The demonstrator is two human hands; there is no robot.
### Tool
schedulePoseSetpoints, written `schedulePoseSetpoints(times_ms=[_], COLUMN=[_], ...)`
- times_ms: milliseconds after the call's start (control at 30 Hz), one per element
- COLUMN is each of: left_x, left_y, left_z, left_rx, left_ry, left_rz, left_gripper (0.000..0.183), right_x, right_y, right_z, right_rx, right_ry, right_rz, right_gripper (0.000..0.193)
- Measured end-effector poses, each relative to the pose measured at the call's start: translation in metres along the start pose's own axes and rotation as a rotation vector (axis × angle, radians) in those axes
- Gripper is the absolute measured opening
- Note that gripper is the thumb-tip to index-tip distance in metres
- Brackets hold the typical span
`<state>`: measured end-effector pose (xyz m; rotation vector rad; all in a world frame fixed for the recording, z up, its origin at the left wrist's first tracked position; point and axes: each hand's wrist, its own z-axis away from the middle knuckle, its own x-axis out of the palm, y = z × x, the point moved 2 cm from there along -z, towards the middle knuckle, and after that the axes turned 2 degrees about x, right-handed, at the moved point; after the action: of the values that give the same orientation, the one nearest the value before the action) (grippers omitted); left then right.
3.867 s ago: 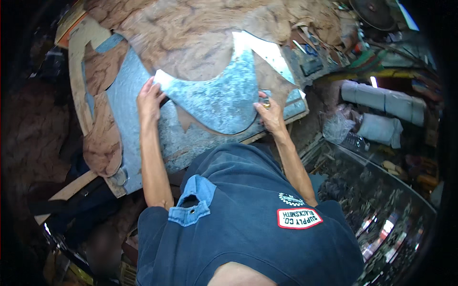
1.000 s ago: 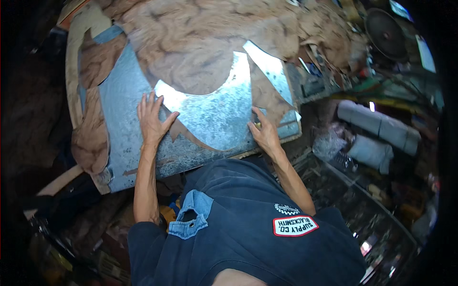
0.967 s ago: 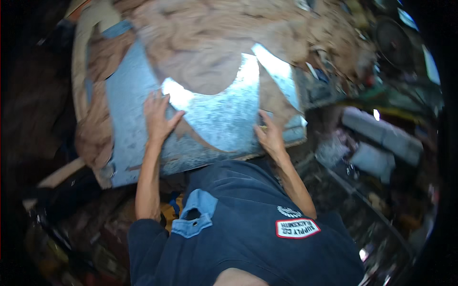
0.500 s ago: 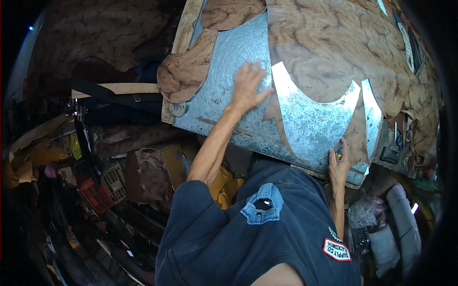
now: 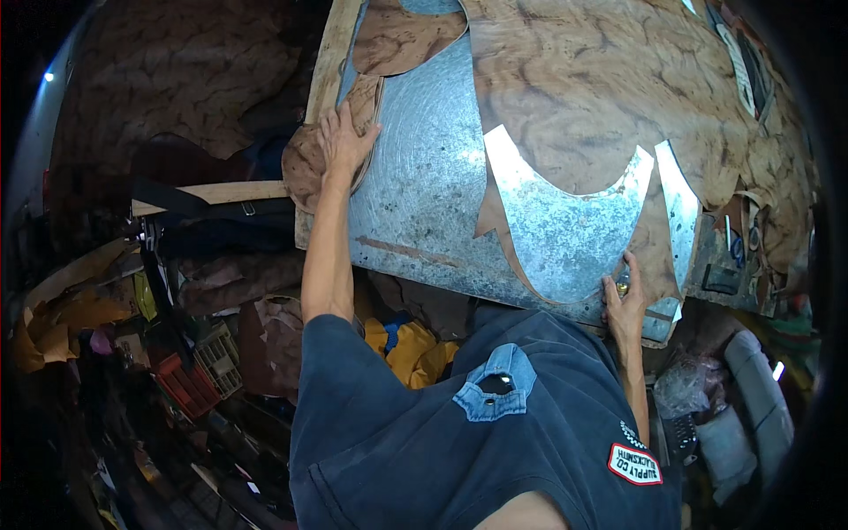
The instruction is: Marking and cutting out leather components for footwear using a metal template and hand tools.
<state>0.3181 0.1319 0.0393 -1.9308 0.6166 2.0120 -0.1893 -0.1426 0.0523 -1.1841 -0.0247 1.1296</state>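
My left hand [image 5: 344, 143] lies spread on a curved brown leather piece [image 5: 305, 172] at the left edge of the metal-topped board [image 5: 424, 168]. A second leather piece [image 5: 406, 40] rests just beyond it. By the near edge, the fingers of my right hand [image 5: 625, 305] are closed around a small dark and yellow object [image 5: 623, 281], mostly hidden. Beside that hand is a bright, crescent-shaped metal area [image 5: 570, 234] within the brown leather sheet [image 5: 609, 88]. Whether this is a plate or the board showing through, I cannot tell.
Another narrow bright metal shape [image 5: 678, 212] lies farther right. Scissors [image 5: 753, 237] and scraps are at the board's right side. Below left stand a red crate [image 5: 187, 389] and a yellow cloth [image 5: 415, 353]. Clear plastic wrapping [image 5: 685, 384] is at lower right.
My left hand has moved left from above the bare metal onto the curved leather piece. My right hand stays by the near edge, still closed. The view has shifted slightly.
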Motion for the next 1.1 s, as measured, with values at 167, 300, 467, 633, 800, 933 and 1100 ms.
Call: schedulePoseSetpoints(times_ms=[167,300,467,633,800,933,1100], left_x=[-0.015,-0.020,-0.021,-0.028,-0.027,-0.017,-0.019], left_y=[0.006,0.012,0.009,0.000,-0.001,0.003,0.017], left_z=[-0.040,-0.048,-0.049,-0.064,-0.064,-0.051,-0.052], left_rx=[-0.039,0.034,0.115,0.127,0.142,0.231,0.096], left_ry=[-0.178,-0.124,-0.040,-0.181,-0.188,-0.098,-0.248], left_rz=[-0.002,-0.046,0.039,0.121,0.123,0.064,0.063], left_gripper=[0.104,0.094,0.074,0.060,0.065,0.070,0.064], right_x=[-0.002,0.000,0.003,0.008,0.008,0.013,0.011], right_y=[-0.020,-0.010,-0.019,-0.013,-0.014,-0.007,-0.008], right_z=[0.001,-0.001,0.001,-0.001,0.001,0.000,0.003], right_rx=[0.096,0.015,0.091,-0.188,0.089,-0.160,-0.115], right_ry=[-0.027,0.052,0.071,0.230,0.139,0.267,0.252], right_rz=[-0.031,-0.040,-0.070,0.108,0.036,0.129,0.215], right_gripper=[0.054,0.054,0.054,0.051,0.050,0.048,0.046])
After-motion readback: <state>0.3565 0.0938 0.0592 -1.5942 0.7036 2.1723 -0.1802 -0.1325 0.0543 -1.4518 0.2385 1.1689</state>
